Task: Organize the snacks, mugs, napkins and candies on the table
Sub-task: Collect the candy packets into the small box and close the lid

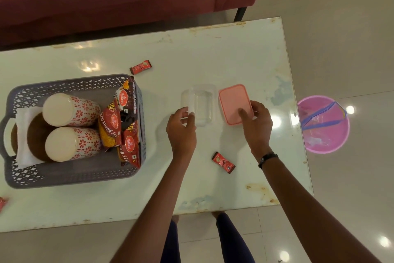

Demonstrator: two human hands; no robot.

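While your left hand [181, 128] pinches near-left corner of clear container [199, 106], fingers closed on its rim, right hand [257, 122] rests on pink lid [234, 103], fingers spread flat along near-right edge; lid lies just beside container, to its right, long axes parallel; box open and empty; nearest candy [223, 162] on table [213, 54] just below right wrist, long axis diagonal, so right hand closer; second candy [141, 66] far side, beyond basket [70, 86]; mugs [70, 111], snack packets [123, 128], napkins already in basket.
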